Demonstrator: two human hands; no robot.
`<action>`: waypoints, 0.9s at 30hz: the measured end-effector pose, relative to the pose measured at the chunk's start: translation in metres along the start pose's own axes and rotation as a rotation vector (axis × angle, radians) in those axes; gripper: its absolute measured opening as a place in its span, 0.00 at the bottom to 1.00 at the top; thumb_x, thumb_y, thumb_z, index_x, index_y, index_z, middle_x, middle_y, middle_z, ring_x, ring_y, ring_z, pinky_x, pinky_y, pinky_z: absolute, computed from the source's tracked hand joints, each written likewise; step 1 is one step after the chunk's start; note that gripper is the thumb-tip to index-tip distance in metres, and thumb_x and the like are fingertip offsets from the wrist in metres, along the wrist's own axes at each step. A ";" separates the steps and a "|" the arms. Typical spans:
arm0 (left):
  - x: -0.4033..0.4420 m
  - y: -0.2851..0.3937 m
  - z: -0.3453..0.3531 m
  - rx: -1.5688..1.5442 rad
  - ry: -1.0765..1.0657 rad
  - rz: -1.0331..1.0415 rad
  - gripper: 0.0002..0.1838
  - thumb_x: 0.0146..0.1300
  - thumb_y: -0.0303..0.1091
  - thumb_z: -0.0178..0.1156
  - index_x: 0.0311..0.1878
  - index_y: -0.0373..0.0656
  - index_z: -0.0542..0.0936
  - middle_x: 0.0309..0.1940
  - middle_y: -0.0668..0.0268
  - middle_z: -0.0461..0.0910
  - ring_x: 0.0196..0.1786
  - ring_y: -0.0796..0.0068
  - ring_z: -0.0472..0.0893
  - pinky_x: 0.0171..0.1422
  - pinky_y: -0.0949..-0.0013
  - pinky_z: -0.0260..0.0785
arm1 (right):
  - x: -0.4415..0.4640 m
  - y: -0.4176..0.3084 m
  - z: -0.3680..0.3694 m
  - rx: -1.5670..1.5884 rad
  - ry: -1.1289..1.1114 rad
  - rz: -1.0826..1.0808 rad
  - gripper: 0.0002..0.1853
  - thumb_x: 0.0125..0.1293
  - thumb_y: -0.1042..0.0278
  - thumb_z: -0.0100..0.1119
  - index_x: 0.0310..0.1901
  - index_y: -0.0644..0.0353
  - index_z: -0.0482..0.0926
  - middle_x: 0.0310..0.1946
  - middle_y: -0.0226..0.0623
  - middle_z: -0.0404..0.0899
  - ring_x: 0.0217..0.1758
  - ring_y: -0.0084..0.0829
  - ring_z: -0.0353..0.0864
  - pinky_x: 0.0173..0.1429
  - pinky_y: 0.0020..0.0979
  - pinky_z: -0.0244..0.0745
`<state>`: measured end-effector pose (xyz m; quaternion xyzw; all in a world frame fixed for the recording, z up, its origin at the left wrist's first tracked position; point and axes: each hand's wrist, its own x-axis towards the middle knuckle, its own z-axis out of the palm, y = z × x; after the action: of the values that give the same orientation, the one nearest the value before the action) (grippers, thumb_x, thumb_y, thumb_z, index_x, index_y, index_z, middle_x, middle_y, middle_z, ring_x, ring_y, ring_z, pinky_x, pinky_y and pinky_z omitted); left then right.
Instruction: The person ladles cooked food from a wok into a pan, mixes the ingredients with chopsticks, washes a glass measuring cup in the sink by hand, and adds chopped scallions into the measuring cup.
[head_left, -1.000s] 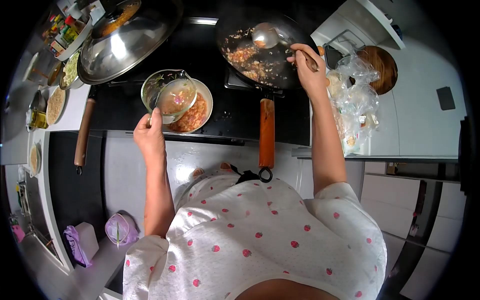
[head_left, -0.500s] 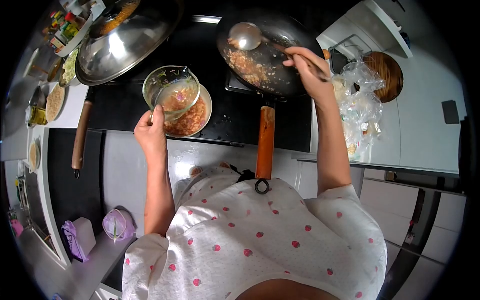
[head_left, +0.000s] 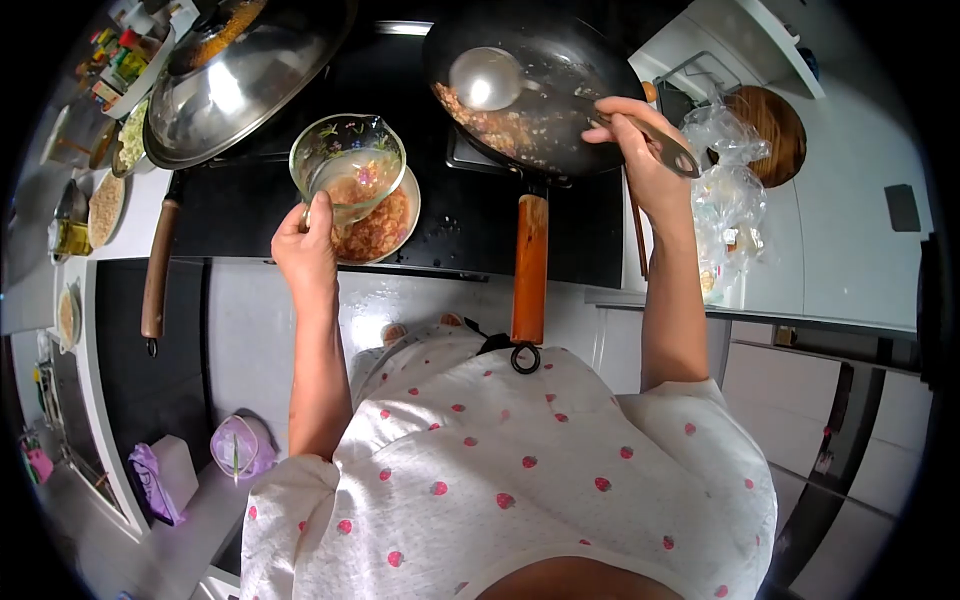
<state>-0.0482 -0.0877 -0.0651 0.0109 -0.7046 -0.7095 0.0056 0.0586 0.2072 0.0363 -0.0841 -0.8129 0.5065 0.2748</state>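
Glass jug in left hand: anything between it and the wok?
Nothing visible blocks the gap over the stovetop from glass jug to wok. The bowl sits lower, partly hidden by the jug. The ladle head is inside the wok, jug side.

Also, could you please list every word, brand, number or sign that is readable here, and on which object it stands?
No text can be read with certainty.
Bottles at upper left: labels too small to read.
Purple bag: pale marks, perhaps letters, too blurred.
Clear plastic bags: any print is too blurred.
Glass jug: coloured decoration, no legible text.
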 end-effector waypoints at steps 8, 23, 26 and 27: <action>0.006 -0.008 -0.004 -0.010 0.003 0.033 0.13 0.57 0.35 0.61 0.24 0.34 0.77 0.16 0.78 0.67 0.22 0.89 0.60 0.25 0.81 0.53 | -0.028 0.001 0.023 -0.236 0.094 -0.053 0.09 0.61 0.76 0.46 0.39 0.69 0.75 0.25 0.39 0.77 0.30 0.23 0.79 0.33 0.20 0.70; -0.001 0.001 -0.038 0.011 0.052 -0.011 0.15 0.57 0.36 0.60 0.20 0.36 0.73 0.15 0.79 0.62 0.21 0.89 0.56 0.23 0.80 0.48 | -0.049 -0.048 0.018 0.559 0.455 0.257 0.11 0.61 0.75 0.43 0.41 0.75 0.70 0.32 0.49 0.76 0.34 0.45 0.81 0.43 0.37 0.77; 0.001 -0.005 -0.048 0.040 0.040 -0.017 0.14 0.58 0.39 0.58 0.23 0.40 0.77 0.15 0.78 0.65 0.19 0.88 0.60 0.23 0.80 0.50 | -0.059 -0.074 0.038 0.531 0.386 0.183 0.11 0.62 0.75 0.42 0.42 0.73 0.70 0.31 0.49 0.77 0.35 0.41 0.82 0.43 0.33 0.77; 0.000 -0.006 -0.051 0.051 0.055 -0.008 0.14 0.58 0.39 0.59 0.23 0.40 0.76 0.15 0.78 0.65 0.19 0.88 0.60 0.23 0.80 0.50 | -0.063 -0.079 0.045 0.409 0.261 0.103 0.11 0.62 0.74 0.42 0.42 0.71 0.71 0.32 0.47 0.77 0.35 0.39 0.82 0.43 0.31 0.76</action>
<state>-0.0473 -0.1390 -0.0712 0.0335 -0.7219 -0.6909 0.0221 0.0986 0.1081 0.0672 -0.1329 -0.6458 0.6585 0.3628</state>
